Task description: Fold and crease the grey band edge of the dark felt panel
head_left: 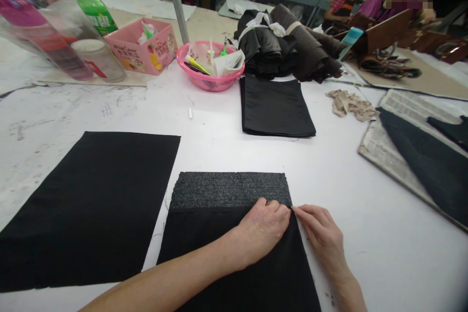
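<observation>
In front of me lies a black fabric panel (204, 239), with a speckled dark grey strip (230, 189) showing along its far end. My left hand (265, 226) reaches across the panel, its fingers curled down on the seam near the right edge. Just beside it, my right hand (321, 231) pinches the panel's right edge between thumb and fingertips, where the black cloth meets the grey strip. A second black fabric sheet (98, 204) is spread flat to the left. Beyond the panel sits a neat stack of black fabric pieces (274, 107).
A pink basin (210, 83) with pens and small items stands behind, beside a pink box (142, 48), a jar (98, 61) and a green bottle (89, 2). Dark fabric rolls (281, 44) lie farther back. At right are a crumpled beige cloth (351, 105) and a board (380, 151). People work beyond.
</observation>
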Demonstrator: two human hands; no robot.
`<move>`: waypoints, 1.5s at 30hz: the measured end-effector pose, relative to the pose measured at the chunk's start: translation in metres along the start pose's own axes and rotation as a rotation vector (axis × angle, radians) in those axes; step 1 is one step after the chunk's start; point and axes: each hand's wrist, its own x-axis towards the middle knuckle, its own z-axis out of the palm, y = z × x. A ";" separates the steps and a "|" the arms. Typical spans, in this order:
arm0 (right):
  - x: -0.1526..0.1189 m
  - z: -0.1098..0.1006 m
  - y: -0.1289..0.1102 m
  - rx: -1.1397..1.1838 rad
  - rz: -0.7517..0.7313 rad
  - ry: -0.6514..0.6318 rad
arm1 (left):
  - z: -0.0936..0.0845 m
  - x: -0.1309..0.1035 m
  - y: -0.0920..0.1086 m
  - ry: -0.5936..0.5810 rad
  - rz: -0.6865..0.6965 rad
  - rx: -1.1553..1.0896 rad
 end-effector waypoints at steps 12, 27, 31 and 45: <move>-0.009 0.000 -0.006 -0.233 -0.046 -0.077 | 0.002 -0.006 -0.004 0.002 0.033 0.023; -0.012 0.003 -0.011 -0.241 -0.002 -0.069 | 0.001 -0.009 -0.005 -0.033 0.037 0.046; -0.013 0.003 -0.009 -0.150 0.052 -0.023 | 0.000 -0.012 -0.006 -0.033 0.039 0.057; -0.010 0.004 -0.007 -0.059 0.102 0.053 | -0.002 -0.022 -0.004 -0.023 0.025 0.068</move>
